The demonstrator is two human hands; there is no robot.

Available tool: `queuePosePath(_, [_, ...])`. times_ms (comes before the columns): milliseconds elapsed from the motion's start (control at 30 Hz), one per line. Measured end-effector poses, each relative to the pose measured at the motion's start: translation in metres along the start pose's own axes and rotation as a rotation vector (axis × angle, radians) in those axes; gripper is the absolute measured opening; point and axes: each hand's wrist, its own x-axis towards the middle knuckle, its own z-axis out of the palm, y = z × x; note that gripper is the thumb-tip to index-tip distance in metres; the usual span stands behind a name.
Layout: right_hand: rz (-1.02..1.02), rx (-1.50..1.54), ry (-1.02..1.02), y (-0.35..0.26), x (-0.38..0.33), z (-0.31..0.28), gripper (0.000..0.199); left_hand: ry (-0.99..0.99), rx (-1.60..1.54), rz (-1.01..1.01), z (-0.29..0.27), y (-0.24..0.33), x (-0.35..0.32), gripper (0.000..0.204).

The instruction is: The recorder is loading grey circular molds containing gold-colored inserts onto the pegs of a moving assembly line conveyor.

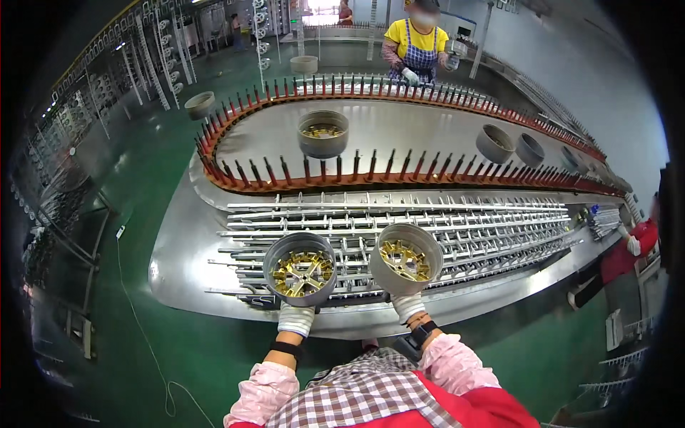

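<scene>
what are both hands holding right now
Left hand: holding a gold-spoked grey drum.
Right hand: holding a second gold-spoked drum.

Your two round grey tubs [397, 284] look matt; the gold spoked parts [303, 277] inside shine like metal. Your white banded gloves [295, 321] look like knitted cloth, your brown-and-white checked apron [349, 396] like matt cloth. The silver barred racks [342, 207] look like bright metal, the curved grey tabletop [184, 257] smooth and glossy.

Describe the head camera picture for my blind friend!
A person's white-gloved left hand and right hand each hold a round grey drum with gold pieces inside, above stacked silver metal racks. Beyond, red-and-black upright pegs line a curved orange-brown track.
</scene>
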Motion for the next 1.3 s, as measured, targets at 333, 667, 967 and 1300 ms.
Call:
queuePosePath(333, [-0.052, 0.024, -0.102, 0.005, -0.017, 0.006, 0.026, -0.065, 0.129, -0.003, 0.008, -0.004, 0.004, 0.036])
queuePosePath(667, [0.531, 1.092, -0.342, 0.161, 0.036, -0.175, 0.034, 0.020, 0.421, -0.056, 0.059, -0.003, 0.002, 0.023])
queuePosePath(967, [0.729, 0.740, 0.252, 0.404, 0.181, -0.131, 0.060, 0.273, 0.808, -0.216, 0.142, -0.106, -0.019, 0.029])
queuePosePath(1300, [0.294, -0.152, 0.134, 0.393, 0.259, -0.071, 0.022, -0.133, 0.653, -0.496, 0.066, 0.002, -0.033, 0.033])
